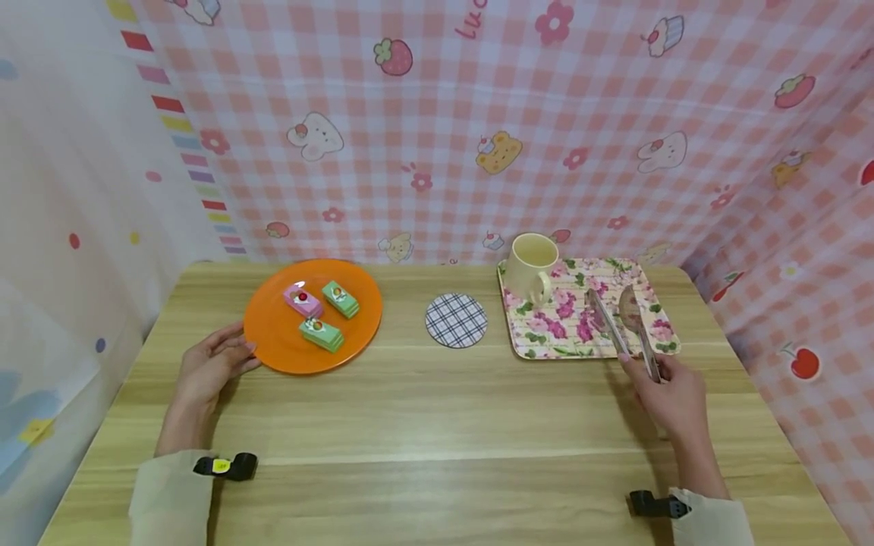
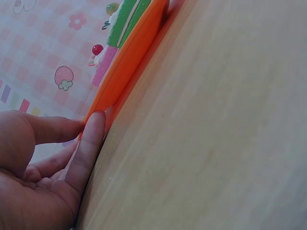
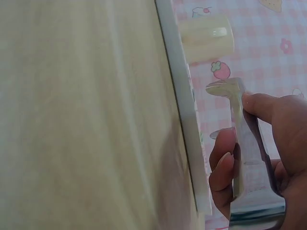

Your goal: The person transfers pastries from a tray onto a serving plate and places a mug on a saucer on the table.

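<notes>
An orange plate (image 1: 273, 330) lies at the left of the table, bearing one pink toy cake slice (image 1: 303, 300) and two green toy cake slices (image 1: 340, 299). My left hand (image 1: 206, 370) pinches its left rim, thumb and fingers on either side in the left wrist view, where the plate's edge (image 2: 127, 69) shows. At the right, my right hand (image 1: 672, 398) grips metal tongs (image 1: 645, 337) by their arms. The spread tong ends are over the floral tray (image 1: 546, 337); the right wrist view shows the tongs (image 3: 244, 158) held above the tray's level.
A cream mug (image 1: 522, 269) stands at the tray's back left corner, its handle facing front right. Between plate and tray lies a round checked coaster (image 1: 456, 321). Patterned cloth (image 1: 437, 182) hangs behind the wooden table (image 1: 437, 432) and along both sides.
</notes>
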A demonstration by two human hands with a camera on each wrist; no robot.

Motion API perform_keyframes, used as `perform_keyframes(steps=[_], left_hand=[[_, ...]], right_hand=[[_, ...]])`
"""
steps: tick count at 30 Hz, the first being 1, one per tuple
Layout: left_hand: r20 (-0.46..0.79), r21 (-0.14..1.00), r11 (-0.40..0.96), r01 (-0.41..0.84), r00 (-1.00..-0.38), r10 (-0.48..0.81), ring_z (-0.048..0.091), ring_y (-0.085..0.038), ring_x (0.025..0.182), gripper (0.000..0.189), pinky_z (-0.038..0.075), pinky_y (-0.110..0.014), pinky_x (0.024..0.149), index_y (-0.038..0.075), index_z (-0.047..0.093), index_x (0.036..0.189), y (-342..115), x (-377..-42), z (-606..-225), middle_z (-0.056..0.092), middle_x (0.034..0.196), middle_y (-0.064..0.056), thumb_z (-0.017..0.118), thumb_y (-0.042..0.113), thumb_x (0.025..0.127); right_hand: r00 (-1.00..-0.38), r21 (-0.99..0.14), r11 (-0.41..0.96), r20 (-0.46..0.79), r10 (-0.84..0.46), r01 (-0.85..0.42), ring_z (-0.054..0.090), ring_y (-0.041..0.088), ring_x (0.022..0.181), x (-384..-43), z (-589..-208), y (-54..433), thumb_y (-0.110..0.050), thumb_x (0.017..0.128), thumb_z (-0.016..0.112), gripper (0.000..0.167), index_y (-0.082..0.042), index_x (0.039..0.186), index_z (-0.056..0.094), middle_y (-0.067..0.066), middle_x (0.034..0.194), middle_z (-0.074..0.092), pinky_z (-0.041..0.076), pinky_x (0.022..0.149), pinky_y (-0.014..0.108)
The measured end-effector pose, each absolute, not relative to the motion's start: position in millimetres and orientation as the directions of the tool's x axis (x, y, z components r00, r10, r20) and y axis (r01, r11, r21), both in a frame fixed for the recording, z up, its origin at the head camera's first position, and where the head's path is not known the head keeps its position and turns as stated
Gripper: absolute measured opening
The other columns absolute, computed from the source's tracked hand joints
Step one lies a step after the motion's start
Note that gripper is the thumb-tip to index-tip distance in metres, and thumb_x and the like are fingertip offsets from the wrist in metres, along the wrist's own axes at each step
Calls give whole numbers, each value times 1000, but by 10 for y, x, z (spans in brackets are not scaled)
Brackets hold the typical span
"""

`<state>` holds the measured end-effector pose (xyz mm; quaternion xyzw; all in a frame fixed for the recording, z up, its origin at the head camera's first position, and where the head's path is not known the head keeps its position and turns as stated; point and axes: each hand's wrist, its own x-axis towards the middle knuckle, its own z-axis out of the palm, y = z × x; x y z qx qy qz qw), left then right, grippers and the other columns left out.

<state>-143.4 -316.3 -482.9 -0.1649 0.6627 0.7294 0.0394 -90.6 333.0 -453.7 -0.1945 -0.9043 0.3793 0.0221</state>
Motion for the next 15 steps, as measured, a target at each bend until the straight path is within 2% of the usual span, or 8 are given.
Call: perform_keyframes(steps=[2,5,10,15], left_hand=[[-295,953,-122,-278,-942,-161,72,-5,80,69,65,-23,78,-3,30,159,-3163,-1431,-4830,67,94,6,63,-3,98],[-298,952,-118,-282,-941,-161,72,-5,81,69,65,-23,78,-3,30,159,-3163,-1432,-4834,67,94,7,63,-2,98],[-296,954,-103,-282,-942,-160,72,-5,81,69,65,-23,78,-3,29,159,-3164,-1433,-4843,67,94,6,63,-1,99],[-291,955,-115,-275,-943,-160,72,-6,80,68,65,-23,77,-3,29,159,-3171,-1431,-4846,68,92,7,62,-2,99]], right_hand=[[-921,-692,631,-128,369,349,70,13,63,-879,-4551,3347,-64,94,61,73,-1,132,58,11,88,70,54,53,26],[-918,-687,632,-139,371,359,70,12,64,-856,-4564,3374,-66,94,61,74,-4,134,57,10,90,69,54,53,25],[-917,-656,661,-131,377,365,68,12,61,-826,-4602,3424,-66,93,61,69,-5,124,61,5,76,71,48,51,26],[-917,-629,679,-157,366,379,66,13,58,-807,-4652,3462,-66,93,63,68,-4,122,60,2,68,70,47,49,28]])
